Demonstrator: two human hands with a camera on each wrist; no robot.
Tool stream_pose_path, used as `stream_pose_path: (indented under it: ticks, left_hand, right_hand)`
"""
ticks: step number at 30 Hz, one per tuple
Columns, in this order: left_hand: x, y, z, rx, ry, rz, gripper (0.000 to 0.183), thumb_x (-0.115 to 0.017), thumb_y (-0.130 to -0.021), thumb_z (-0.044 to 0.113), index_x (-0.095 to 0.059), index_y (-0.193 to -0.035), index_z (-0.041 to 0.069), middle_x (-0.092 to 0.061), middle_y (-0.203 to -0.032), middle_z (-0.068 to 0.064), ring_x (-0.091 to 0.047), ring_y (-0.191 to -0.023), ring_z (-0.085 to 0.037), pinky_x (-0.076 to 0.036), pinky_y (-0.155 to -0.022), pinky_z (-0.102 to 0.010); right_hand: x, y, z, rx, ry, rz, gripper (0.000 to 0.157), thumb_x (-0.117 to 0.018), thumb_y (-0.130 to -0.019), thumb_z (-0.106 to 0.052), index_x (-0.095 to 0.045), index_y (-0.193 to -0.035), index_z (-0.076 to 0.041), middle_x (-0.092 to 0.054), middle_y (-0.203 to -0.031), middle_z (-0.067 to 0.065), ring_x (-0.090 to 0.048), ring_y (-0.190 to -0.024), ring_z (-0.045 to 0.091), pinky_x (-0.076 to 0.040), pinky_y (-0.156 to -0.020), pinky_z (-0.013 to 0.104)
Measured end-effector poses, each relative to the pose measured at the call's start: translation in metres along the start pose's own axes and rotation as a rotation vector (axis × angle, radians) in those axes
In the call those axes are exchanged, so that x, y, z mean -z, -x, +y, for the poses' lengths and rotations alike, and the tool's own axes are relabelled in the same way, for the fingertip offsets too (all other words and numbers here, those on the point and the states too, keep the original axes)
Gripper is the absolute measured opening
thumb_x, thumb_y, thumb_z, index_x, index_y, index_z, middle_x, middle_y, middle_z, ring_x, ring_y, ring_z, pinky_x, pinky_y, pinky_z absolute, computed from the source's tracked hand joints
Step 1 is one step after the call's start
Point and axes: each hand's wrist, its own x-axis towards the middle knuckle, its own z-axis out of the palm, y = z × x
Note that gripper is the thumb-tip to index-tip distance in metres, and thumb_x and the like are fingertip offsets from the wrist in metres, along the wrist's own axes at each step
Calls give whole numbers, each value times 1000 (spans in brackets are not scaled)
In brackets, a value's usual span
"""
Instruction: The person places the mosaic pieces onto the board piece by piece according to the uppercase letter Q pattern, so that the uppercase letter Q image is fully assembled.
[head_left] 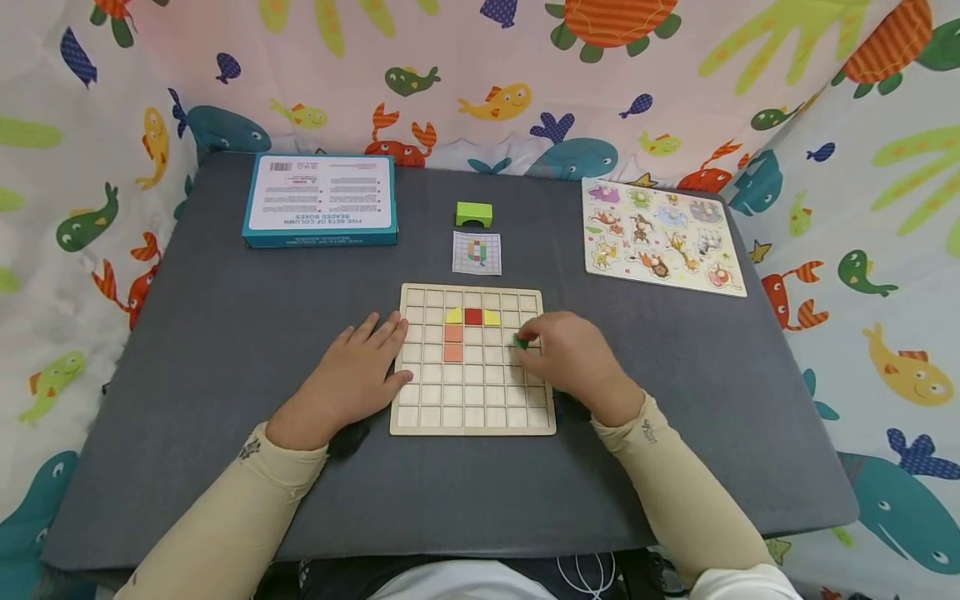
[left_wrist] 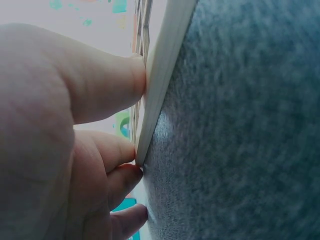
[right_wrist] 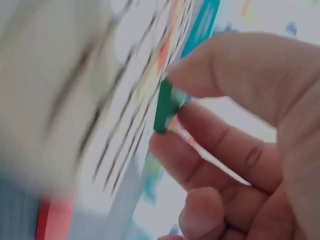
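Note:
A wooden grid board lies in front of the person in the head view. Set in its upper cells are a red square tile, a yellow tile with a slanted side on its left, another yellow one on its right, and two orange tiles below. The left hand rests at the board's left edge, fingers extended and thumb touching the rim. Over the board's right part, the right hand pinches a small green tile between thumb and fingers.
Beyond the board lie a pattern card and a green arched block. A teal-edged box stands back left, an animal puzzle board back right. Something red shows beside the board in the right wrist view.

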Motion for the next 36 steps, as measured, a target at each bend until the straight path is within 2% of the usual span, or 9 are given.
stream_pose_path:
  ticks: [3, 5, 8, 12, 17, 23, 28, 32, 36]
  left_hand:
    - [0, 0, 0, -2, 0, 3, 80, -63, -108, 42, -28, -168, 2, -23, -175, -17, -18, -160, -44, -20, -126, -63]
    - [0, -1, 0, -1, 1, 2, 80, -62, -109, 43, -27, -169, 2, -22, -175, -16, -18, -160, -44, -19, -126, -63]
    - [0, -3, 1, -7, 2, 7, 80, -62, -108, 43, -28, -169, 3, -23, -175, -16, -19, -160, -44, -20, -126, -63]
    - [1, -4, 3, -10, -7, 8, 80, -63, -108, 44, -29, -168, 3, -25, -174, -17, -20, -160, -44, -21, -125, -63]
    - [3, -5, 5, -5, -20, 8, 79, -63, -108, 43, -31, -168, 2, -27, -173, -17, -21, -159, -43, -22, -125, -63]
    - [3, -3, 3, 3, -13, -4, 79, -63, -108, 42, -30, -168, 2, -26, -174, -17, -20, -160, -44, -21, -125, -63]
    - [0, 0, 2, 7, -2, -9, 80, -62, -109, 43, -28, -168, 2, -24, -174, -17, -19, -160, -44, -21, -126, -63]
    - [-2, 0, 2, 1, 2, -3, 80, -62, -109, 42, -28, -168, 2, -23, -174, -17, -18, -160, -44, -21, -126, -63]
    - [-1, 0, 1, 2, -5, -3, 80, -63, -108, 42, -27, -169, 2, -23, -175, -16, -18, -160, -44, -20, -126, -63]
  right_hand:
    - [-9, -7, -29, 151, -21, -29, 14, -85, -91, -22, -84, -98, -10, -78, -93, 1, -70, -84, 17, -60, -75, 37]
    - [-15, -10, -44, 205, -28, -59, 12, -85, -91, -23, -85, -96, -11, -78, -91, -1, -70, -83, 17, -60, -77, 36]
    - [-22, -15, -56, 228, -17, -87, 10, -85, -91, -23, -85, -95, -13, -78, -90, -2, -70, -84, 16, -59, -79, 34]
    - [-29, -20, -60, 268, -2, -101, 9, -86, -90, -20, -86, -95, -13, -78, -93, -3, -71, -85, 15, -60, -80, 33]
    - [-35, -23, -61, 329, 53, -57, 4, -86, -90, -19, -87, -93, -15, -76, -93, -4, -72, -83, 13, -60, -75, 34]
    - [-35, -25, -62, 310, 78, -71, 5, -87, -92, -20, -87, -97, -19, -76, -95, -5, -72, -85, 14, -60, -77, 34]
    - [-27, -21, -56, 286, 53, -84, 9, -80, -98, -20, -87, -103, -18, -76, -97, -5, -72, -88, 13, -60, -78, 34]
    - [-8, -12, -40, 203, 36, -31, 12, -76, -100, -21, -87, -102, -16, -78, -98, -3, -73, -88, 15, -61, -74, 35]
    - [14, 0, -14, 67, 59, 17, 15, -76, -101, -24, -86, -106, -13, -78, -101, 1, -73, -90, 20, -60, -73, 42]
